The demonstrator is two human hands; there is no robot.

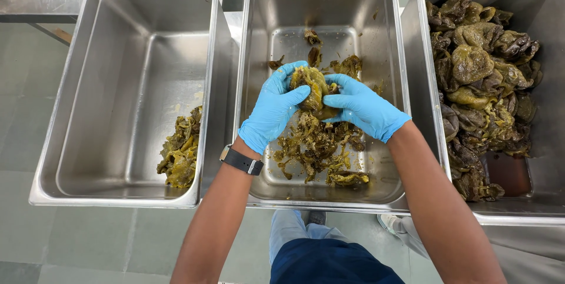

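My left hand (272,109) and my right hand (364,107), both in blue gloves, grip one soft, olive-brown roasted pepper (312,87) between them above the middle steel pan (259,54). Under the hands lies a heap of dark skins and seeds (318,148) on the pan's floor. A black watch (241,161) sits on my left wrist.
The left steel pan (118,54) holds a small pile of greenish peeled pieces (179,154) in its near right corner. The right steel pan (524,207) is filled with several whole dark roasted peppers (482,78) and brown liquid. Grey floor tiles show below.
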